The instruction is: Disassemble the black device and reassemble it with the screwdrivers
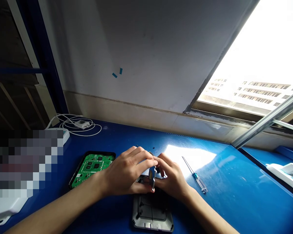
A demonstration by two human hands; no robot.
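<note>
My left hand (133, 167) pinches a small flat grey-blue part (152, 177) between thumb and fingers, holding it on edge. Close against it from the other side, my right hand (172, 178) has its fingers curled; what they grip is partly hidden, with something dark showing between them. Below both hands lies a black plastic housing half (152, 214), its inner side up and its far end covered by the hands. To the left, a green circuit board (96, 165) sits in a black casing, partly behind my left forearm.
A screwdriver with a clear handle (199, 183) lies on the blue tabletop (234, 191) at the right. A coiled white cable with an adapter (82, 123) rests at the back left. White devices stand at the far left and right edge (286, 172). Wall and window close off the back.
</note>
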